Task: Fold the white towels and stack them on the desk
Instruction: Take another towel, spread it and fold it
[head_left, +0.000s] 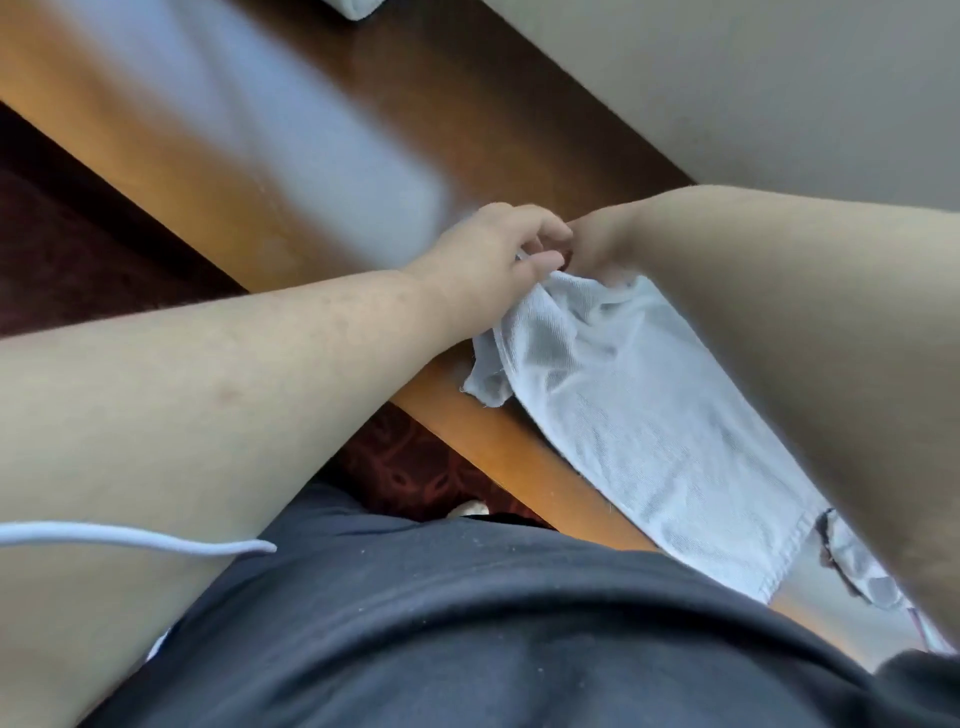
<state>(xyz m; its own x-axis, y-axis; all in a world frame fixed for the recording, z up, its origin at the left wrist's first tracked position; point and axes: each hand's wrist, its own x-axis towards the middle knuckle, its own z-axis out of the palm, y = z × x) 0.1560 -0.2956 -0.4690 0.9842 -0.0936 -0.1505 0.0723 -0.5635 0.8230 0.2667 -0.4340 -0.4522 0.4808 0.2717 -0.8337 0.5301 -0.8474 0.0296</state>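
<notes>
Lying along the wooden desk by the beige wall, the white towel is pinched at its far end by the left hand; the right hand (mostly hidden) I cannot tell. Dark red carpet below.

Right hand's fingers hidden (behind the left hand).

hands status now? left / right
Left hand: fingers curled, pinching the far end of the white towel.
Right hand: at the same towel end, fingers hidden; grip cannot be told.
</notes>
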